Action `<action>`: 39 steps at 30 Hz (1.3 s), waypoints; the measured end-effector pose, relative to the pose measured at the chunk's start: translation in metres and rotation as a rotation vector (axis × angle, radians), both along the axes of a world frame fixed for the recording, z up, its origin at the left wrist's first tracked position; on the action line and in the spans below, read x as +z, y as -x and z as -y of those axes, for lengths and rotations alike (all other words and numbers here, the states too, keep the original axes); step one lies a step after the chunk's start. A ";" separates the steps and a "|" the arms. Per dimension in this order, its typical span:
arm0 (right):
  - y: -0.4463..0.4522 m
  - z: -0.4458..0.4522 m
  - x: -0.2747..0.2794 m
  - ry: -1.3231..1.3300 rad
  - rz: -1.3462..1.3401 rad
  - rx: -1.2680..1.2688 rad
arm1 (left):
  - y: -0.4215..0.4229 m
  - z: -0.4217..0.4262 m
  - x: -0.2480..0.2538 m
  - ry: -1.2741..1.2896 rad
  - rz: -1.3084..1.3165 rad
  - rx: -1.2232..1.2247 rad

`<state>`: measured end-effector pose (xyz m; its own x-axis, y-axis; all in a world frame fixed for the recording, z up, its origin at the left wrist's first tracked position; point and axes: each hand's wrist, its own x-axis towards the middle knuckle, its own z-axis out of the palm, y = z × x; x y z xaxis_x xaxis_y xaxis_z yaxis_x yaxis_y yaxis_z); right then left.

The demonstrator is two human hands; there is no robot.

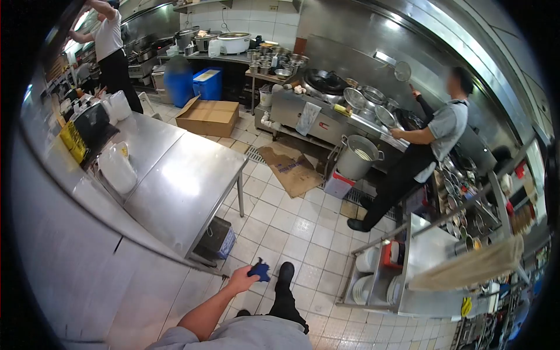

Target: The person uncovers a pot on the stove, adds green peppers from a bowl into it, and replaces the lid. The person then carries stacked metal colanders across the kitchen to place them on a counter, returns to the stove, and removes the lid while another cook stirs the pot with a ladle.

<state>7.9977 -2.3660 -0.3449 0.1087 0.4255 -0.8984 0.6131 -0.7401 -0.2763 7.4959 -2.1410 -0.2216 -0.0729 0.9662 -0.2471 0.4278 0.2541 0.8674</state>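
My left hand (pixel 241 280) reaches forward at the bottom middle, its fingers closed around a small dark blue cloth-like bundle (pixel 259 271) with a ragged black edge. I cannot make out exactly what kind of thing it is. The hand is in the air above the tiled floor, near the corner of a steel table (pixel 216 153) and beside my black shoe (pixel 286 271). Below the table is a dark box (pixel 217 238). My right hand is out of view.
A co-worker (pixel 449 125) stands at the stove on the right, holding a strainer (pixel 402 71). Another person (pixel 111 44) is at the upper left. Cardboard (pixel 291 169), a carton (pixel 208 118) and a large pot (pixel 357 157) line the way. A steel shelf (pixel 423 256) stands at right.
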 end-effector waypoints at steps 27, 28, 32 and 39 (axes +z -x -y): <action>0.434 -0.965 0.184 -0.495 -0.684 0.307 | 0.078 -0.662 0.021 0.031 0.579 0.546; 0.444 -0.985 0.191 -0.460 -0.672 0.338 | 0.088 -0.681 0.026 0.063 0.819 0.507; 0.482 -1.074 0.198 0.079 -1.010 0.107 | 0.130 -0.753 0.030 0.138 1.256 0.602; 0.490 -1.340 0.118 -0.083 -0.909 -0.158 | 0.225 -0.836 -0.014 0.153 1.251 0.945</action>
